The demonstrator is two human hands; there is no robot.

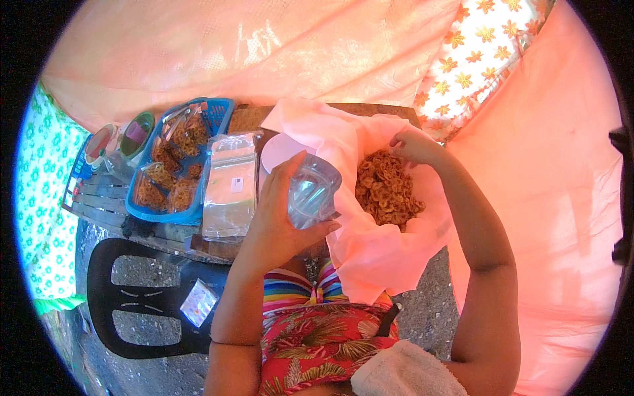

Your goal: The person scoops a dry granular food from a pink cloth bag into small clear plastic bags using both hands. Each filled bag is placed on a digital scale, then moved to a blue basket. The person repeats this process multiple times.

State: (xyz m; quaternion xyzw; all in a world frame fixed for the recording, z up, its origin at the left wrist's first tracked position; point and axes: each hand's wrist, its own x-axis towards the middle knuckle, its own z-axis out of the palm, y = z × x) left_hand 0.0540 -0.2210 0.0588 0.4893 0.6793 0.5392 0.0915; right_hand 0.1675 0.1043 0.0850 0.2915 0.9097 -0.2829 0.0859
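Observation:
My left hand (276, 218) is closed around a clear plastic pouch (312, 191), thumb low and fingers along its far side. The pouch bulges and stands tilted beside the cloth, with no chips visible in it. Brown, crinkled fried chips (386, 191) lie heaped in a hollow lined with pale pink cloth (373, 261), which drapes over the sides and hides whatever supports it. At the far right edge of the heap, my right hand (411, 146) has its fingers bunched and curled down; what they hold, if anything, is hidden.
Left of the pouch lies a stack of flat clear bags (230, 191). Beyond it, a blue plastic basket (214, 112) holds several filled packets. Tubs (137, 134) stand at the far left. A black chair (105, 303) bears a small shiny packet (199, 303). Pink sheeting (535, 218) hangs on the right.

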